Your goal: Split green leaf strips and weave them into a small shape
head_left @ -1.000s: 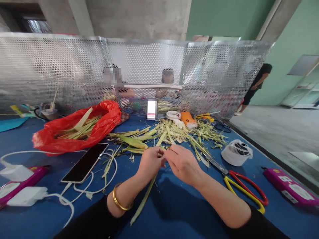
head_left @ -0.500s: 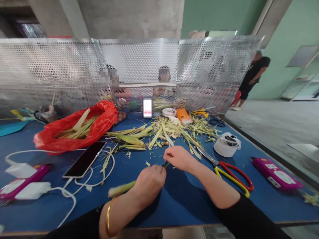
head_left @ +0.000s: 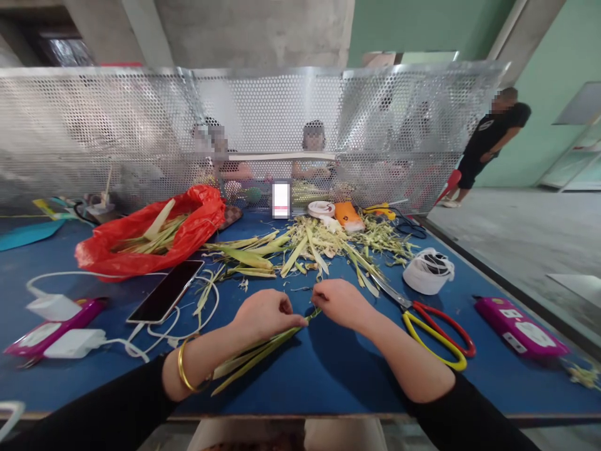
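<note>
A bundle of long green corn husk strips (head_left: 270,349) runs slantwise under my left hand (head_left: 267,316), with its loose ends toward me. My left thumb and fingers close near the narrow far end of the bundle. Just beyond, my right hand (head_left: 340,300) pinches the thin tip of the strips, its fingers curled and partly hidden. The two hands are close together but apart. Ahead of them lies a loose heap of husk scraps and shreds (head_left: 323,241). Scissors (head_left: 436,332) with one red and one yellow handle lie right of my right forearm.
A red plastic bag (head_left: 103,254) of husks stands at left, near a dark phone (head_left: 164,293) with white cables. A white roll (head_left: 428,271), an orange packet (head_left: 348,217) and a purple pack (head_left: 519,329) are at right. A perforated metal screen (head_left: 282,113) rises behind; people are beyond it.
My left hand has turned and opened out from its wrap around the strips to a grip near their tip, uncovering more of the bundle. The right hand has barely moved.
</note>
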`<state>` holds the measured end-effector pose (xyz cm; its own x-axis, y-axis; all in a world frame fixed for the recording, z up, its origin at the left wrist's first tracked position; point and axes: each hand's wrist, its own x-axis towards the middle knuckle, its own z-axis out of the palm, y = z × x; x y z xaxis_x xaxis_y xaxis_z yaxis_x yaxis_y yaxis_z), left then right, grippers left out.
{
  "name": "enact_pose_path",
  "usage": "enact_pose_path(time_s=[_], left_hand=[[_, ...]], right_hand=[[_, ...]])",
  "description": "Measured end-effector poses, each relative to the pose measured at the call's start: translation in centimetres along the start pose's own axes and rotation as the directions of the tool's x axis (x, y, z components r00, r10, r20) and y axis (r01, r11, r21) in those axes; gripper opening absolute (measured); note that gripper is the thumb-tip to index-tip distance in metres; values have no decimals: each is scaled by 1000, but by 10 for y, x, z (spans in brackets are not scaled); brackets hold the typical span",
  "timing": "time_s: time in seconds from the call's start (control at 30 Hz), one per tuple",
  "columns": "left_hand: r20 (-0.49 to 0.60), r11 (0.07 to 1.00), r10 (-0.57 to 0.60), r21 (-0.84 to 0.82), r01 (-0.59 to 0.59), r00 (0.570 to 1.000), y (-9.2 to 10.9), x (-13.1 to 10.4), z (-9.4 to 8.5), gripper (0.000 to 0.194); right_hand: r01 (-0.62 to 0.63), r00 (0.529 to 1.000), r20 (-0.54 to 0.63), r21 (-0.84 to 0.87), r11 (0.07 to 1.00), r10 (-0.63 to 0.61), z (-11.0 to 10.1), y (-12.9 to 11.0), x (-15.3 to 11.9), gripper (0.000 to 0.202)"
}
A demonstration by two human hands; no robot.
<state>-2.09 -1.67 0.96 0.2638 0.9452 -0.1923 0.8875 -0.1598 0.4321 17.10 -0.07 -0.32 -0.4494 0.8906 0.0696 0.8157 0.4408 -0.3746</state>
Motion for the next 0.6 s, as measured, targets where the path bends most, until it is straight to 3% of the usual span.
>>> enact_pose_path(time_s=[0.1,0.23,0.33,0.47,0.6], left_hand=[[21,990,29,-136,-26,999,-4,2,14,20],[43,933,0,-359,15,999,-13,3,16,20],[51,920,-8,-392,28,999,-16,2,10,20],[-30,933,56,-354,-63,998,-13,3,1,17],[-33,879,-10,-478,-7,999,-11,11,4,15]], right_hand=[[20,1000,-23,11,1000,-19,2,0,2,19],[66,996,-60,37,997,-63,5,-1,6,17],[134,988,-75,35,990,-131,10,-2,7,18],[174,983,-67,0,985,-174,14,0,6,20],[150,989,-25,38,988,-149,12,2,5,18]])
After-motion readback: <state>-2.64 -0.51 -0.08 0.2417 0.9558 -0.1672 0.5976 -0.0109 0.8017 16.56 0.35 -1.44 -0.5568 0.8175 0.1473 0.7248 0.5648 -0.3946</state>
